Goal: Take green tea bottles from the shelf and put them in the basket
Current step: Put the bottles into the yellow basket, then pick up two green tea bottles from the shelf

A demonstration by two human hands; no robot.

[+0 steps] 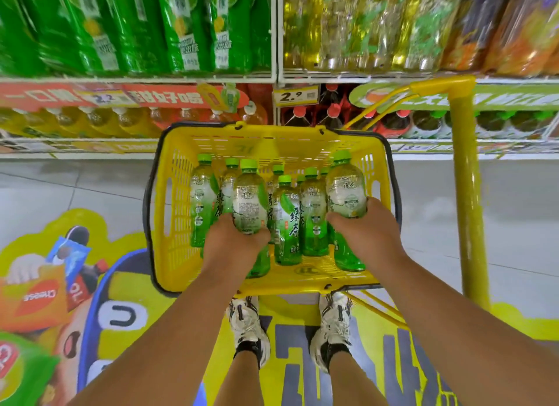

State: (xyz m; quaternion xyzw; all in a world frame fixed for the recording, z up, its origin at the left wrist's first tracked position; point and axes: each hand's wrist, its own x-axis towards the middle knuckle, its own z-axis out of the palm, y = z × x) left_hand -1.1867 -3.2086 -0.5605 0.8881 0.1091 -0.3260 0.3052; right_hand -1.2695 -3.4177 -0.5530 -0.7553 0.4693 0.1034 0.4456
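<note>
A yellow basket (169, 212) with a dark rim stands on the floor below me, holding several upright green tea bottles (287, 224) with green caps. My left hand (233, 245) grips one green tea bottle (249, 203) by its lower part, over the basket's left side. Over the right side, my right hand (363, 230) grips another green tea bottle (346, 194) the same way. Both held bottles stand upright, above the ones inside.
Shelves (276, 79) ahead carry large green bottles (181, 27) at upper left, yellow drinks (348, 24) at upper right, more bottles lower down. The basket's tall yellow pull handle (467, 194) rises at the right. My shoes (248, 324) stand behind the basket.
</note>
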